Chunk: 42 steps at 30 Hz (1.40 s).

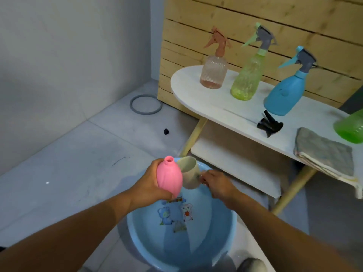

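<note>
My left hand [146, 185] grips a pink bottle [170, 178] with no cap, its open neck pointing up. My right hand [216, 184] holds the handle of a beige cup [189, 174], tilted so its mouth leans toward the bottle's neck. Both hang above a light blue basin [224, 222] on the floor; cartoon bears are printed on its bottom. A black spray head [269, 125] with a thin tube lies on the white table [188, 89].
On the table stand a pink-clear spray bottle [214, 74], a yellow-green one [247, 79] and a blue one [285, 93]. A folded grey cloth [326, 152] and a green container [351, 127] sit at the right. A grey ring [146, 105] lies on the floor.
</note>
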Available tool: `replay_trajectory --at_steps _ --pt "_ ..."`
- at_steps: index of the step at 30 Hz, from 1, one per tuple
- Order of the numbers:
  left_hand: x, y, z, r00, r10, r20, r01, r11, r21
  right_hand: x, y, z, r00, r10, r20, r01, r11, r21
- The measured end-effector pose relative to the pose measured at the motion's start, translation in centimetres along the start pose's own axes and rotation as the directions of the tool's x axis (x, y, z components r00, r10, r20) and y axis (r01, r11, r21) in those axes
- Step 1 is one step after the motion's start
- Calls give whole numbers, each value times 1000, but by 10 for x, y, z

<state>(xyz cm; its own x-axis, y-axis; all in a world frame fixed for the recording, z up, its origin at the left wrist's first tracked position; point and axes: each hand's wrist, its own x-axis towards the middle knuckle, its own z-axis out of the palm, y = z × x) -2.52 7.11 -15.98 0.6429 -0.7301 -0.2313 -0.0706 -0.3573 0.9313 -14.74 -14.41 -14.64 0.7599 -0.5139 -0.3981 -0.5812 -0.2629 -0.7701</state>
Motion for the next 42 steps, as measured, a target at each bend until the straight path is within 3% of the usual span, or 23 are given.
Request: replay_trajectory --at_steps 6,11,13,19,24,29,32,37,42 --pt "6 -13 9 998 -68 9 68 998 16 19 67 34 1000 10 14 -4 922 -388" --pt "10 -28 12 993 -119 -2 119 992 45 26 89 47 993 -57 105 116 671 -733" --pt "11 -37 10 991 -129 -20 130 990 56 28 94 51 992 -37 124 120 605 -787" --pt "12 -50 2 989 -134 -59 137 989 59 33 98 64 990 62 126 71 558 -827" --pt "13 -46 2 990 -129 -65 133 988 74 33 92 74 972 109 209 65 730 -681" --pt "13 -41 -3 992 -112 -63 116 991 66 28 80 66 976 152 156 -111 963 -245" --pt "12 -36 -7 993 -99 -70 103 993 65 22 74 61 975 198 105 -192 979 -62" --pt "8 -13 -19 994 -22 -111 30 997 71 6 55 38 993 115 22 -115 993 40" --pt "4 20 -46 994 61 -95 -51 993 102 -11 13 -11 998 42 41 -48 989 142"
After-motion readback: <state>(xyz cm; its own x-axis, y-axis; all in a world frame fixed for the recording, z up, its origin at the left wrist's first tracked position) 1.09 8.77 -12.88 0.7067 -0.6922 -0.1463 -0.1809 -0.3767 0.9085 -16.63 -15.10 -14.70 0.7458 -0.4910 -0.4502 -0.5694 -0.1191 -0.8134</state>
